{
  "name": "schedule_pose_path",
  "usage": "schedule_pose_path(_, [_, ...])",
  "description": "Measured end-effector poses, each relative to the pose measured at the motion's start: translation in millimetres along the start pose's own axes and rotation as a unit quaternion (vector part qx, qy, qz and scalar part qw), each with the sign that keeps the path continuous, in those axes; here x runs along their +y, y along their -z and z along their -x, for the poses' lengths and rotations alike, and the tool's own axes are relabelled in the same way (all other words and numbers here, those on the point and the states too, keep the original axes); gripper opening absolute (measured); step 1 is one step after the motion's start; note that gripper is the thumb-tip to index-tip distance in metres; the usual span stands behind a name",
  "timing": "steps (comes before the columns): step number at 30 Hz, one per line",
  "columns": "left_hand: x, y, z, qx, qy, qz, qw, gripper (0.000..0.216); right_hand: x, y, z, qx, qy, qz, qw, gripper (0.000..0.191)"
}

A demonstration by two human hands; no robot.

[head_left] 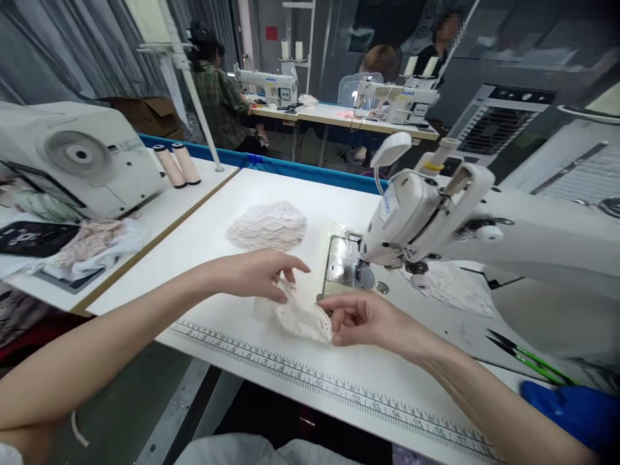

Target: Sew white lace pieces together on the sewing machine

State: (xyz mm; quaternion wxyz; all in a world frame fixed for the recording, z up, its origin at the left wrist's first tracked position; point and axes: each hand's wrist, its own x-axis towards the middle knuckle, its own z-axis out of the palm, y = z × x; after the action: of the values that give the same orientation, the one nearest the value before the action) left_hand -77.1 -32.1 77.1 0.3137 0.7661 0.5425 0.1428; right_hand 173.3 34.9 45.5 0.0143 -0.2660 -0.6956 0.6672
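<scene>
A small piece of white lace (pixel 301 314) lies on the white sewing table (pixel 339 374), just in front of the sewing machine's needle plate (pixel 341 266). My left hand (pixel 261 274) rests on its left end, thumb and fingers pinching the lace. My right hand (pixel 361 318) pinches the lace's right edge with curled fingers. The white sewing machine (pixel 436 219) stands just right of both hands, its head over the plate.
A pile of lace pieces (pixel 268 226) sits behind my left hand. More lace (pixel 455 287) lies under the machine arm. Green-handled snips (pixel 527 358) and a blue cloth (pixel 571 407) are at right. A second machine (pixel 77 158) with thread cones (pixel 177 165) stands left. People work at far tables.
</scene>
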Motion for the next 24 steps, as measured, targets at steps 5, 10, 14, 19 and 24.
schedule_pose_path(5, [-32.2,18.1,38.3,0.076,0.126,-0.046,0.988,0.010,-18.6,-20.7,-32.0,0.051,-0.009,0.046,0.998,0.021])
schedule_pose_path(10, [-48.3,78.2,19.9,0.315,0.121,0.074,0.938,0.023,-62.3,-7.6,-93.2,0.298,0.207,-0.026,0.931,0.016])
schedule_pose_path(14, [-53.2,113.7,-10.6,0.498,0.033,0.018,0.866,0.020,-85.0,14.2,-139.9,0.449,0.358,0.078,0.815,0.013])
schedule_pose_path(19, [-85.4,81.2,-24.2,0.405,0.069,0.121,0.904,0.023,-58.4,18.9,-159.8,0.434,0.326,0.144,0.827,0.013])
schedule_pose_path(24, [-106.5,37.6,-16.1,0.372,0.072,0.167,0.910,0.022,-29.4,12.4,-156.2,0.421,0.309,0.151,0.839,0.012])
